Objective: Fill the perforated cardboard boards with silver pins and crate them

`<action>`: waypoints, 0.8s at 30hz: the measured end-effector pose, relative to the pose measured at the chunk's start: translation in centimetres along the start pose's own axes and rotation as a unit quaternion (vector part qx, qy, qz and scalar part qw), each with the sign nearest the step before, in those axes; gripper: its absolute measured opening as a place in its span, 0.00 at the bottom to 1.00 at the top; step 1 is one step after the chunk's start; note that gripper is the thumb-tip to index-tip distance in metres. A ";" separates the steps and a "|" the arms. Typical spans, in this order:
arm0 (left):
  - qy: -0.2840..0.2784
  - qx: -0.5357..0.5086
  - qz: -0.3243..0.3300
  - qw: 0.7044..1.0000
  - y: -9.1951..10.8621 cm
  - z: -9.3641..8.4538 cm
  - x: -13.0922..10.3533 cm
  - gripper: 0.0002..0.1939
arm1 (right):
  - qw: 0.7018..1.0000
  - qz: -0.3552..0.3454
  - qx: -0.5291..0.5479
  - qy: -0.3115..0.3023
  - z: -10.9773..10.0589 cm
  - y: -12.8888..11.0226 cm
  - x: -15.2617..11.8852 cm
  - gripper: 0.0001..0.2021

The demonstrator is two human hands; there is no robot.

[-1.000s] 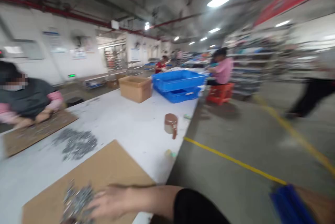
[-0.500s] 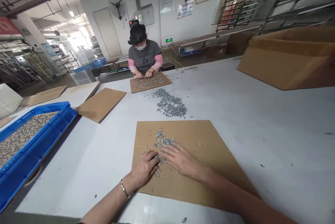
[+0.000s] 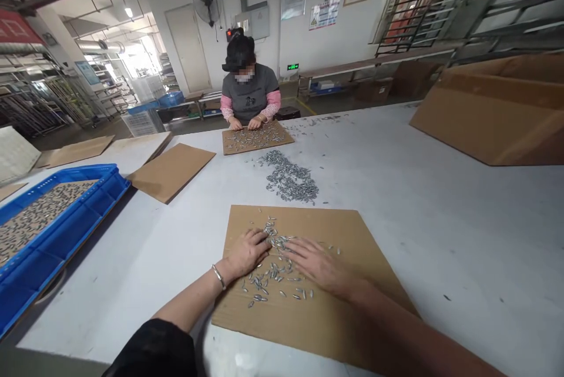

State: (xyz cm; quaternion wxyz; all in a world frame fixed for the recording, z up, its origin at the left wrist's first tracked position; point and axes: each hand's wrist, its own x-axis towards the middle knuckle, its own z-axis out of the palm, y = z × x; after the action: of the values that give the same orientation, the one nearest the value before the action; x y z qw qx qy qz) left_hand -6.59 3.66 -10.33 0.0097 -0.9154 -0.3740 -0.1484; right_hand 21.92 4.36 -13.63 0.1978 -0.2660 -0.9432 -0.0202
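Small silvery, spindle-shaped metal pieces (image 3: pixel 274 272) lie scattered over a flat cardboard sheet (image 3: pixel 335 330) in front of me. My left hand (image 3: pixel 248 252), with a bracelet at the wrist, rests on the sheet's left part, its fingers curved over some pieces and not gripping any that I can see. To its right my right hand (image 3: pixel 315 262) lies nearly flat with fingers stretched out, the tips touching the cluster of pieces between the hands. Some pieces beneath the fingers are hidden. Beyond the sheet's far edge is a larger pile of the same pieces (image 3: pixel 293 180) on the white table.
Across the table (image 3: pixel 379 148), a co-worker (image 3: pixel 250 92) handles pieces on another cardboard sheet (image 3: pixel 233 145). A blue tray (image 3: pixel 88 218) of pieces stands at left, near a bare cardboard sheet (image 3: pixel 176 171). A large cardboard box (image 3: pixel 493 118) stands at right.
My left hand has moved away from me across the sheet, and my right hand slightly to the right. Pieces near my side of the sheet are now more spread out.
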 end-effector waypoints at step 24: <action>-0.018 -0.026 -0.025 0.999 3.7 -0.7 1.9 0.19 | 0.994 0.097 -0.049 -0.015 -1.6 1.8 -3.9 0.21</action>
State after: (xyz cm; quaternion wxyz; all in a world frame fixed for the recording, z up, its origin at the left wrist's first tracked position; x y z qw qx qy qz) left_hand -2.97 2.24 -8.74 -0.0247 -0.9082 -0.3931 -0.1420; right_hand 26.44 3.75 -13.78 0.1713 -0.3655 -0.9139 -0.0428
